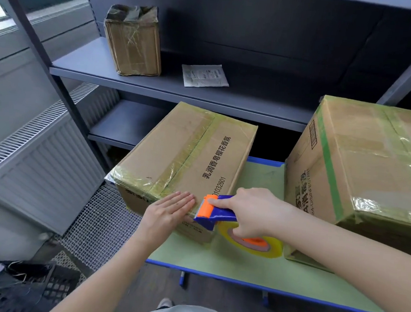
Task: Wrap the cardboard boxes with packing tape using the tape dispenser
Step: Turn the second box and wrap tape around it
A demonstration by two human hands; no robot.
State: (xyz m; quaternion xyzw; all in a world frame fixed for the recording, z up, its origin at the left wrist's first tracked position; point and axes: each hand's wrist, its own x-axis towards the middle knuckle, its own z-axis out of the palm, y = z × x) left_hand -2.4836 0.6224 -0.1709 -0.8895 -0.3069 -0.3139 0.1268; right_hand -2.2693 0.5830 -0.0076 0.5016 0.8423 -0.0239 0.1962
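Box (187, 159) | print "01032601", Chinese characters | right hand (251, 211) grips dispenser (216, 212)

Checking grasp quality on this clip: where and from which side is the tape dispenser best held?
Best held by the blue handle just behind the orange cutter, from above and from the person's right, as the right hand does now. The tape dispenser points its cutter left against the near edge of the middle box, with the yellow roll hanging below, so only the top and right are free.

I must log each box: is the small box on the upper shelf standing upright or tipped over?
Upright. The small box stands on its base on the shelf, its taped top facing up.
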